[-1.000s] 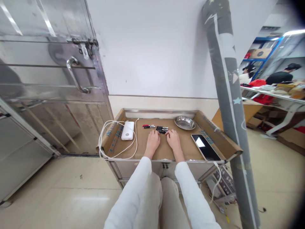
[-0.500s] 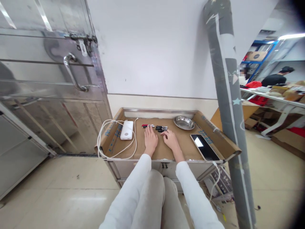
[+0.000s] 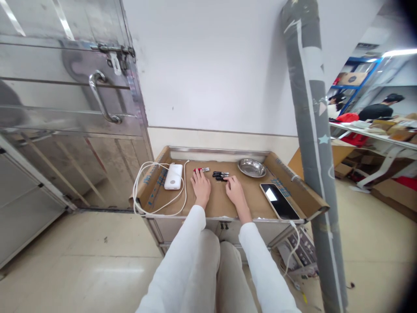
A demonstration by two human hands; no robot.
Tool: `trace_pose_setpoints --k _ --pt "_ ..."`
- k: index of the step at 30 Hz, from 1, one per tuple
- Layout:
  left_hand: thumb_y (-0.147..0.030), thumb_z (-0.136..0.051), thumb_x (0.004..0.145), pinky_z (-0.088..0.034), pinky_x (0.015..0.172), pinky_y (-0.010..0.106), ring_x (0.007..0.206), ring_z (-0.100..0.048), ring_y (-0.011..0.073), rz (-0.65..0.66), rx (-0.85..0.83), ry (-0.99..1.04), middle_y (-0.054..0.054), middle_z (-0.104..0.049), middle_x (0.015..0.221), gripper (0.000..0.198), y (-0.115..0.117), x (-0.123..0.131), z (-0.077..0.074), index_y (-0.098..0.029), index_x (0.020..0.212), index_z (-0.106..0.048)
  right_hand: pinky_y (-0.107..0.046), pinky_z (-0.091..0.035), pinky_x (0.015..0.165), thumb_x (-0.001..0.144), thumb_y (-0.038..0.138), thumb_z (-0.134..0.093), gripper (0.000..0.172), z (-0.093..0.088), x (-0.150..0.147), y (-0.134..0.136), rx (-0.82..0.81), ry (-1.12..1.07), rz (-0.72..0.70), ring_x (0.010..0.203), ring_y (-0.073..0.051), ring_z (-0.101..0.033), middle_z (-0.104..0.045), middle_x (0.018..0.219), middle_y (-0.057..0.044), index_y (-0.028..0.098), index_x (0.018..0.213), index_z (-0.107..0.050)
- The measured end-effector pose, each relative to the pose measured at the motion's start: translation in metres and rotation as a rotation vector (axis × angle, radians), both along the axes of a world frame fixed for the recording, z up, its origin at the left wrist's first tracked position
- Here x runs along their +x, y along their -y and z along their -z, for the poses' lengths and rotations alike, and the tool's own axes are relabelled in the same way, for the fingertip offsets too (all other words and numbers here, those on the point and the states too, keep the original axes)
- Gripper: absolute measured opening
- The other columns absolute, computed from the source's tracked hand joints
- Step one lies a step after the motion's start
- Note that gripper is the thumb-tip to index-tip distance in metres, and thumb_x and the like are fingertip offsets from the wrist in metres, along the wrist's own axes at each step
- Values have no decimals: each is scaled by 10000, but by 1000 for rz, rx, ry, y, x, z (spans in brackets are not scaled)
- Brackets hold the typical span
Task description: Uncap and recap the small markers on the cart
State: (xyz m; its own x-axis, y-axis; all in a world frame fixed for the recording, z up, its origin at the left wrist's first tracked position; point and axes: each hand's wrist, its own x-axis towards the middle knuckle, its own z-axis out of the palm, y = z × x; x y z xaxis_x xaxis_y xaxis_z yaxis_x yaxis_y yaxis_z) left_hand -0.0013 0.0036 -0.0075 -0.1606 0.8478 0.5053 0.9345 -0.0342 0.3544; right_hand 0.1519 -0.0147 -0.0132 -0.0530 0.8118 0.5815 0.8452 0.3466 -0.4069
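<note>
My left hand lies on the cardboard-lined tray table, fingers stretched forward and covering part of the red and black pens. Whether the fingers grip a pen is hidden. My right hand rests flat just below a small bunch of black pens, fingertips touching or nearly touching them. Both arms wear white sleeves.
A white power bank with a looped white cable lies at the left. A steel bowl sits at the back right, a phone at the right. A grey rolled mat leans beside the table; a steel door stands left. People work far right.
My left hand has slid left and forward from the black pens onto the red and black pens. My right hand stayed near the black pens.
</note>
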Motion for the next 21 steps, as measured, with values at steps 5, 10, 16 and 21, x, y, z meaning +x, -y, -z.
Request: trace_pose_setpoints --k 5,10,16,21 --pt "-138 -322 884 -378 969 488 1137 -497 310 -13 -25 -11 190 -531 1243 378 -1 -7 -10 -111 1214 -505 -314 -449 863 841 105 -354 326 1 0 1 0 -13 13 924 -192 -570 -540 1035 -99 164 1075 -573" --pt "-128 -260 902 -406 896 465 1048 -525 316 -40 -34 -19 211 -563 1124 362 5 -7 -17 -79 1130 -538 -325 -450 870 840 104 -347 333 2 0 3 -22 -3 28 937 -201 -568 -535 1051 -110 153 1089 -563" --pt "-100 -210 906 -408 891 424 1038 -534 300 -116 -23 -43 222 -566 1094 394 5 -6 -12 -46 1133 -528 -332 -445 869 835 91 -344 335 0 -2 8 -48 46 70 919 -210 -565 -550 1051 -128 137 1082 -565" --pt "-94 -230 912 -428 865 430 1021 -541 302 -62 -21 3 225 -564 1066 355 5 -7 -9 -40 1092 -532 -354 -446 908 827 85 -348 405 -4 -7 10 -25 31 74 989 -218 -560 -553 1076 -130 134 1193 -515"
